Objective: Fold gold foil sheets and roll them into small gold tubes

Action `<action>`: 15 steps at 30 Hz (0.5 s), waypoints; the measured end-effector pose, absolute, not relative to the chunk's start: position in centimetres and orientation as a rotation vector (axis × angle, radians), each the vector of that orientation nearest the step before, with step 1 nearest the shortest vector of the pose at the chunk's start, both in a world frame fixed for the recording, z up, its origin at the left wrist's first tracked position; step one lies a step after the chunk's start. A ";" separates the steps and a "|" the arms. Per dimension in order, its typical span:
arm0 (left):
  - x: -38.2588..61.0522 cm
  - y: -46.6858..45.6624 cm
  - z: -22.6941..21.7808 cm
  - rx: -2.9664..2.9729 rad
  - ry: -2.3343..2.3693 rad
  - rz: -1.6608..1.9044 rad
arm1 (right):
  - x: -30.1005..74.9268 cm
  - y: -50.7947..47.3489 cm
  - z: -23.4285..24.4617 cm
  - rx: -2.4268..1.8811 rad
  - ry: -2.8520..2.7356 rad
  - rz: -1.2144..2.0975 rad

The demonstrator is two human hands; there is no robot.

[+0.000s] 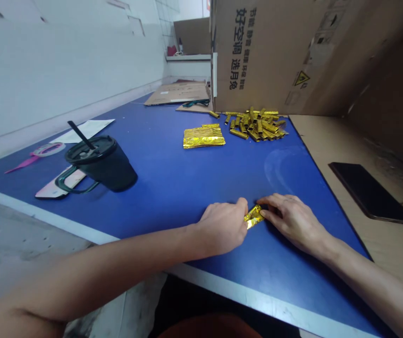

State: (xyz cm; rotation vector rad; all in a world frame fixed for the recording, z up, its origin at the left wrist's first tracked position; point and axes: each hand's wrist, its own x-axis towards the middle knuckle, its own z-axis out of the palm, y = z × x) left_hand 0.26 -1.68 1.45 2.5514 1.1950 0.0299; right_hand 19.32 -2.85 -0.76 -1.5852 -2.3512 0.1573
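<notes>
Near the front of the blue table, a small piece of shiny gold foil (254, 216) is stretched between my two hands. My left hand (224, 226) is closed around its left end, hiding that part. At the right end, my right hand (289, 218) pinches the foil between thumb and fingers. Farther back lies a flat stack of gold foil sheets (204, 137), apart from both hands. To its right is a loose pile of small folded gold foil tubes (258, 124), against the cardboard box.
A dark lidded mug (108, 164) with a straw stands at left, beside a phone (62, 183), a pink-handled item (25, 164) and white paper (85, 131). A large cardboard box (268, 56) rises at the back. A black tablet-like slab (372, 192) lies on cardboard at right.
</notes>
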 end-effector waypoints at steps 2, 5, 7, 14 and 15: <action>0.4 -1.5 1.6 2.611 1.201 0.006 | 19.3 -2.9 -0.7 -1.578 -2.372 0.159; 0.4 -1.7 1.5 2.808 1.171 0.120 | 19.3 -3.1 -0.6 -1.575 -2.355 0.150; 0.3 -2.1 1.1 2.947 1.082 0.231 | 19.3 -3.2 -0.6 -1.560 -2.350 0.143; -0.3 -2.6 0.0 3.146 0.827 0.353 | 19.0 -3.5 0.0 -1.561 -2.428 0.148; -0.4 -2.5 0.1 3.160 0.821 0.347 | 18.9 -3.7 0.2 -1.569 -2.449 0.148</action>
